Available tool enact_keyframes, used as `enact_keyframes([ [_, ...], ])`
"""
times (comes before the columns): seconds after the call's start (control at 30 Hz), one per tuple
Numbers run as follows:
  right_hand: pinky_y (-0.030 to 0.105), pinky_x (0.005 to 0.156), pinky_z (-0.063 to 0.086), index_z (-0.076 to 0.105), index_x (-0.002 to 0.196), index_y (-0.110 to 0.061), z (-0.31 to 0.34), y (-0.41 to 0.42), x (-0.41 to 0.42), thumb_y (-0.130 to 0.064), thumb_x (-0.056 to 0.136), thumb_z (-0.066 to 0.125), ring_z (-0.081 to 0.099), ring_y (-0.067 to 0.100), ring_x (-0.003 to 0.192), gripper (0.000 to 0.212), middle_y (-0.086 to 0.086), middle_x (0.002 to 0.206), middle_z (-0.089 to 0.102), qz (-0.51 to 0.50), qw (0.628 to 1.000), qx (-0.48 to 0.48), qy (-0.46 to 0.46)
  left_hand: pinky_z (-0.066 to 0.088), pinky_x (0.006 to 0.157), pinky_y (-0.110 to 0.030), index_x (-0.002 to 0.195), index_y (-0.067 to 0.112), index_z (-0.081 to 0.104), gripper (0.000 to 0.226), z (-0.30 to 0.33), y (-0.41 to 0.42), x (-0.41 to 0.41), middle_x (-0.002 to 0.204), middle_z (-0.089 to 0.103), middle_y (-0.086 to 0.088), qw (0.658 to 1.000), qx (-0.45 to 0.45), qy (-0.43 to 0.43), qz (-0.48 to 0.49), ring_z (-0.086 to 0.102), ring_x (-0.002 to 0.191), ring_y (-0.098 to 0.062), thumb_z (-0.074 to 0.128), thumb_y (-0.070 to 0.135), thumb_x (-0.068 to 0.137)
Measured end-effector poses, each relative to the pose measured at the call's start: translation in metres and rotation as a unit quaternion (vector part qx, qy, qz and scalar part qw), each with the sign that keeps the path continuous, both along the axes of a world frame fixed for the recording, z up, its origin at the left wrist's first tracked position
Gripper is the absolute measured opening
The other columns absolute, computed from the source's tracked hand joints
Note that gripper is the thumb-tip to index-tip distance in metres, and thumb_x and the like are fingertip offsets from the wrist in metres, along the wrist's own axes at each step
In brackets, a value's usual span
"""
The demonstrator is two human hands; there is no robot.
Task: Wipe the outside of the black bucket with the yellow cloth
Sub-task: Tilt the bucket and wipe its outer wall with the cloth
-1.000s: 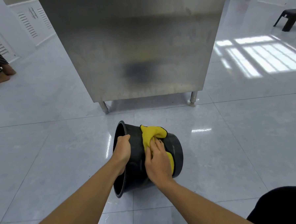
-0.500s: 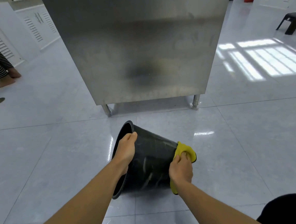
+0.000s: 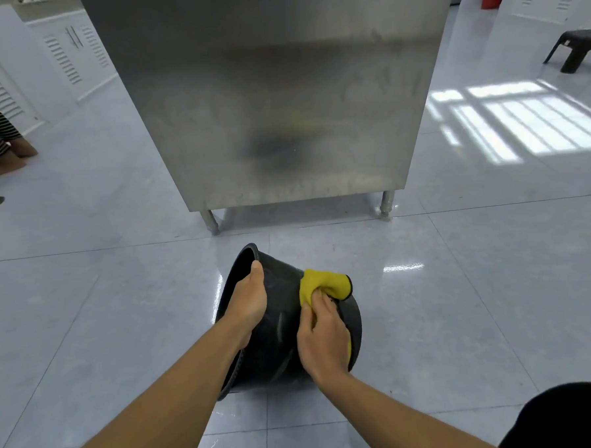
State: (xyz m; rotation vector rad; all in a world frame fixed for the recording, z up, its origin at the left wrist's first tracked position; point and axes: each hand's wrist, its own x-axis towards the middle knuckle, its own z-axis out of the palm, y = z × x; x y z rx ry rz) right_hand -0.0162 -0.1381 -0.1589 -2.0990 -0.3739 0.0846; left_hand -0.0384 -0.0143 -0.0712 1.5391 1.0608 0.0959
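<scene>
The black bucket (image 3: 282,330) lies tipped on its side on the pale tiled floor (image 3: 463,317), in the lower middle of the frame, its open mouth turned to the left of the picture and its base to the right. My left hand (image 3: 248,300) grips the rim, thumb lying along the top edge and the other fingers curled over into the mouth. My right hand (image 3: 322,339) presses the yellow cloth (image 3: 321,284) against the bucket's outer wall near the base; my fingers are bent around the bunched cloth, and a fold of it sticks up above my knuckles, with a thin strip showing below my palm. Pale streaks mark the black wall between my 2 hands. Just beyond the bucket, filling the upper middle of the frame, stands a steel cabinet (image 3: 274,98) on short legs. At the upper right a dark stool (image 3: 577,49) sits well apart, and at the far left edge another person's bare feet (image 3: 6,160) stand on the floor.
</scene>
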Motion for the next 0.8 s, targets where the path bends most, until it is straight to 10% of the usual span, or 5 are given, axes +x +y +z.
enact_keyframes([
  [0.23, 0.021, 0.096, 0.049, 0.057, 0.136, -0.022, 0.011, 0.012, -0.009, -0.029, 0.105, 0.042, 0.057, 0.011, 0.120, 0.036, -0.005, 0.139, 0.059, 0.068, 0.995, 0.048, -0.053, 0.036, 0.115, -0.048, 0.153, 0.019, 0.042, 0.075, -0.002, -0.001, -0.001, 0.149, 0.051, -0.010, 1.000, -0.015, -0.009, -0.009, 0.049, 0.135, -0.029, 0.026, 0.065, 0.095],
  [0.3, 0.025, 0.097, 0.050, 0.057, 0.136, -0.022, 0.012, 0.013, -0.008, -0.031, 0.104, 0.040, 0.057, 0.012, 0.121, 0.037, -0.005, 0.138, 0.059, 0.073, 0.994, 0.052, -0.057, 0.045, 0.100, -0.040, 0.130, 0.014, 0.062, 0.076, -0.005, 0.002, -0.003, 0.120, 0.065, -0.009, 0.998, -0.052, -0.022, 0.030, 0.061, 0.105, -0.027, 0.037, 0.063, 0.078],
  [0.33, 0.025, 0.097, 0.050, 0.057, 0.135, -0.022, 0.012, 0.013, -0.007, -0.031, 0.104, 0.040, 0.057, 0.013, 0.121, 0.037, -0.004, 0.138, 0.059, 0.074, 0.994, 0.050, -0.059, 0.045, 0.083, -0.034, 0.122, 0.004, 0.033, 0.068, -0.008, 0.000, -0.002, 0.095, 0.063, -0.009, 0.997, -0.058, -0.037, 0.048, 0.058, 0.083, -0.024, 0.038, 0.056, 0.077],
  [0.43, 0.020, 0.098, 0.047, 0.056, 0.139, -0.021, 0.010, 0.012, -0.005, -0.030, 0.106, 0.041, 0.057, 0.012, 0.124, 0.038, -0.005, 0.141, 0.058, 0.075, 0.994, 0.048, -0.064, 0.034, 0.055, -0.032, 0.063, 0.019, 0.038, 0.034, 0.003, -0.008, -0.008, 0.060, 0.045, -0.003, 0.997, -0.058, -0.035, 0.040, 0.040, 0.054, -0.017, 0.037, 0.037, 0.092],
  [0.8, -0.005, 0.094, 0.022, 0.045, 0.153, -0.020, 0.004, 0.003, 0.009, -0.030, 0.108, 0.040, 0.047, 0.014, 0.139, 0.046, -0.005, 0.158, 0.044, 0.048, 0.999, 0.018, -0.018, 0.041, 0.071, -0.038, 0.094, 0.019, 0.059, 0.031, 0.001, -0.004, -0.006, 0.088, 0.057, -0.006, 0.997, 0.042, -0.065, -0.029, 0.049, 0.077, -0.023, 0.044, 0.045, 0.101],
])
